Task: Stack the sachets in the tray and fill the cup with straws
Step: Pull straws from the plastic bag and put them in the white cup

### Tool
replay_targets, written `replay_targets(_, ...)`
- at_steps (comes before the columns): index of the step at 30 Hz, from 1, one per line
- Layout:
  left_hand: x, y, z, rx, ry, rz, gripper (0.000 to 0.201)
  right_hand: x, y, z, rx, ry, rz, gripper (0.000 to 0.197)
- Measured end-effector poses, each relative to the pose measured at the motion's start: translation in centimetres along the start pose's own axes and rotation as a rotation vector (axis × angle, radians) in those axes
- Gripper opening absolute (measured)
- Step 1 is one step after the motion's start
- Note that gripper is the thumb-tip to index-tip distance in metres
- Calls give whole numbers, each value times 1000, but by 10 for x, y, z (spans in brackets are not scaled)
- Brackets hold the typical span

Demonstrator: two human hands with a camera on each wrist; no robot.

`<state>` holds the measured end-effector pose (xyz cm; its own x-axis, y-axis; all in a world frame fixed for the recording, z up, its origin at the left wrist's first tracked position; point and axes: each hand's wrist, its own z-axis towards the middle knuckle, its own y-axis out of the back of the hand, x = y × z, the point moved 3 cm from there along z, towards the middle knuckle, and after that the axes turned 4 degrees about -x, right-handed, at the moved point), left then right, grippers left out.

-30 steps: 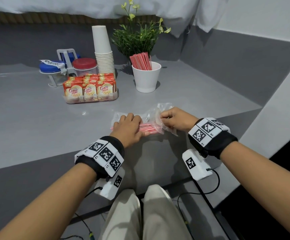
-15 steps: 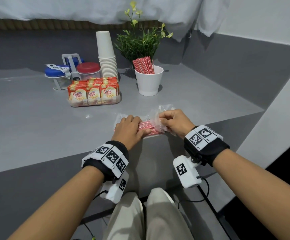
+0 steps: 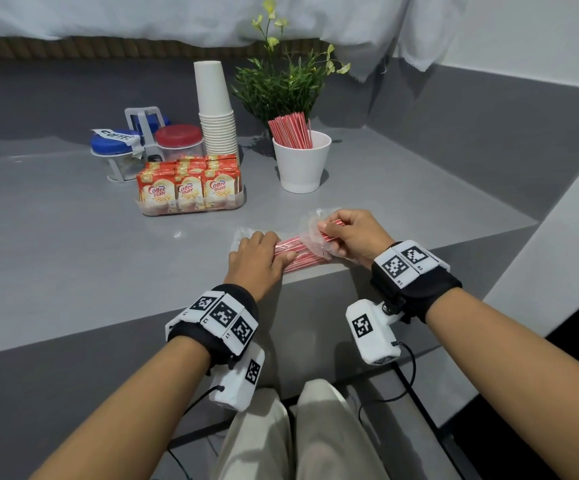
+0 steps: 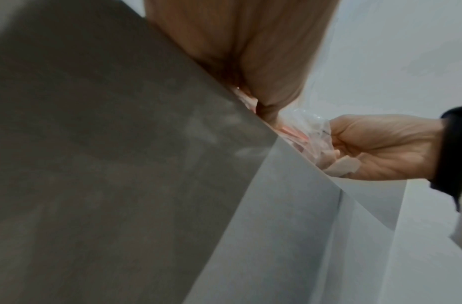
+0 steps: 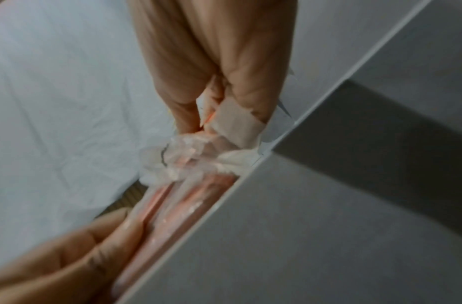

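At the table's near edge, the left hand [image 3: 258, 259] presses flat on the straw packet [image 3: 298, 252] while the right hand [image 3: 353, 233], pinching straws, has drawn them further out. Beyond the packet, the cup [image 3: 301, 164] stands part-filled; left of it, the sachets [image 3: 187, 185] fill the tray [image 3: 191, 209].

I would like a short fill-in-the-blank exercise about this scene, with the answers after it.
1. The white cup already holds red ____.
2. The right hand pinches straws at the mouth of a clear plastic ____.
3. The left hand presses that pack onto the grey ____.
4. The sachets stand in a tray to the ____ of the cup.

Answers: straws; bag; table; left
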<state>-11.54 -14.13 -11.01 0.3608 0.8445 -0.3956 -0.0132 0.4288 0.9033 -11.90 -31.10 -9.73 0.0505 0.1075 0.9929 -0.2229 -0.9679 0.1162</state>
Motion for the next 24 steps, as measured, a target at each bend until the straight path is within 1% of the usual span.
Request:
replay_targets(3,0,0,0,9,5,-8,35,8,8,4,-91,28,55,16)
replay_targets(5,-1,0,1,10,9,3,34,12,13,6,-146,29,183,16)
replay_targets(7,-2,0,2,12,10,7,34,13,11,6,-132,-8,349,17)
replay_targets(9,-3,1,3,16,10,0,33,10,1,3,-43,-62,440,19)
replay_targets(11,-4,1,3,21,9,-7,33,4,-12,1,39,-71,391,26)
replay_targets(12,-4,1,3,20,9,-14,33,3,-17,0,41,-50,338,29)
replay_targets(14,-3,1,1,-4,11,-67,31,5,-20,-1,-50,24,224,34)
replay_targets(15,-3,2,0,-21,15,-119,31,10,-19,0,-127,68,164,33)
replay_targets(17,-5,4,-2,-37,10,-198,38,21,-13,5,-279,144,42,30)
replay_targets(19,-7,4,-2,-28,-31,-169,41,31,-8,11,-379,215,-60,32)
replay_targets(21,-9,3,-2,-1,-79,-70,37,37,-7,13,-404,284,-137,33)
replay_targets(22,-9,2,-2,17,-91,-26,36,37,-9,13,-387,307,-166,32)
replay_targets(24,-7,3,0,58,-72,24,35,34,-14,11,-341,326,-173,30)
